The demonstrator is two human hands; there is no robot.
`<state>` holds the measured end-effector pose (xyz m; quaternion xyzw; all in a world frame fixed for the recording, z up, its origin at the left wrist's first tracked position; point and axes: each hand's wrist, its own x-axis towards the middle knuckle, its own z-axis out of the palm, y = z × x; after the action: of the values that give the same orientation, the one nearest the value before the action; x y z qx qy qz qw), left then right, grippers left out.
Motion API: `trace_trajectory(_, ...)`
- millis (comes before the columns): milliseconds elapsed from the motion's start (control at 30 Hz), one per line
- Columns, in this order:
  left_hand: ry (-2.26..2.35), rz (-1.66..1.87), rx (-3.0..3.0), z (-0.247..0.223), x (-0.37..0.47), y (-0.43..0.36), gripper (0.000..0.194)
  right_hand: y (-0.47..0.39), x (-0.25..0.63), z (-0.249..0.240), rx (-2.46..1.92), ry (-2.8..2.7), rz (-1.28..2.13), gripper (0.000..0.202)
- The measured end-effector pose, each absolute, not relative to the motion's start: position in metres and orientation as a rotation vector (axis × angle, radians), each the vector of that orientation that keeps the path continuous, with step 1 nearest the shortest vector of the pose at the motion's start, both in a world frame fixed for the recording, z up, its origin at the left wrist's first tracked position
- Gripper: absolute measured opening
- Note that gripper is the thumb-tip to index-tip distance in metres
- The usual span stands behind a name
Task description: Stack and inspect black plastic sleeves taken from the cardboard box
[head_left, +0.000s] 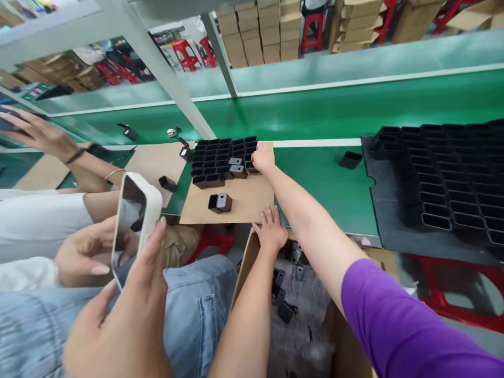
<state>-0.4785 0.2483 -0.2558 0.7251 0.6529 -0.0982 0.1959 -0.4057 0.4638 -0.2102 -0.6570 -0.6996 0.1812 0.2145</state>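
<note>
Your green tabletop (323, 189) runs across the view, and past it you face a glossy, brighter green strip (354, 110) with pale edging along both sides. To your left, a broad pale metal post (169, 79) slants up beside a slimmer grey post (220, 52), meeting a shelf (59, 31) overhead. Beyond the posts you see stacked cardboard boxes (260, 37), more cartons (472, 18) at your far right, and red plastic stools (187, 55) among them. Another red stool (457, 294) stands at your lower right on greyish floor (488, 338). Bright, even light leaves soft reflections on the green surfaces.
</note>
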Motion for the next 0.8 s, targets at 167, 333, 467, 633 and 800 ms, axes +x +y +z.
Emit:
trace_trajectory(167, 1.796, -0.281, 2.024, -0.257, -0.474, 0.248, 0.07, 0.426, -0.362, -0.215, -1.789, -1.928, 0.462, 0.047)
trace_trajectory(333, 1.772, -0.253, 2.047, -0.269, -0.47, 0.251, 0.07, 0.276, -0.239, -0.246, -1.979, -2.039, 0.351, 0.057)
trace_trajectory(467, 1.742, 0.09, 2.102, -0.273, -0.472, 0.256, 0.065, 0.184, -0.187, -0.284, -2.259, -1.871, 0.295, 0.06)
trace_trajectory(633, 1.776, 0.455, 2.071, -0.279, -0.492, 0.209, 0.044, 0.172, -0.185, -0.309, -2.213, -1.831, 0.142, 0.06)
trace_trajectory(800, 2.077, 0.342, 1.723, -0.353, -0.511, 0.103, 0.04, 0.179, -0.181, -0.315, -2.177, -1.854, 0.08, 0.061)
